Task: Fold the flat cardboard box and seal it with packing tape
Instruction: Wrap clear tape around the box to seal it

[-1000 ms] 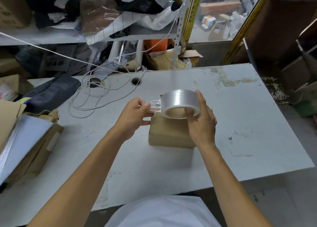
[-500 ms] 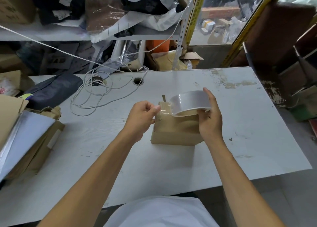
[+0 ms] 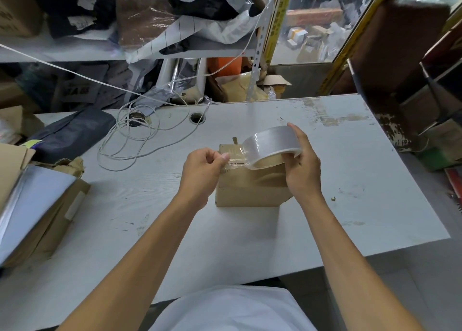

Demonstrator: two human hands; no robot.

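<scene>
Head view shows the cardboard box (image 3: 246, 188) already folded, mid-counter (image 3: 350, 205), sealing barely begun: right hand (image 3: 303, 170) fingers clamped on the tape roll (image 3: 271, 147), left hand (image 3: 202, 172) fingers pinching its free end above the box.

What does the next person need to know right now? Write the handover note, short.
Left hand: pinching the free end of the tape, a short clear strip pulled out.
Right hand: holding the tape roll just above the box.
Cardboard box: folded up, standing on the white table, under both hands.
Done: box formed, tape started.
Left: press the strip onto the top seam, run it across, cut, smooth down.
</scene>
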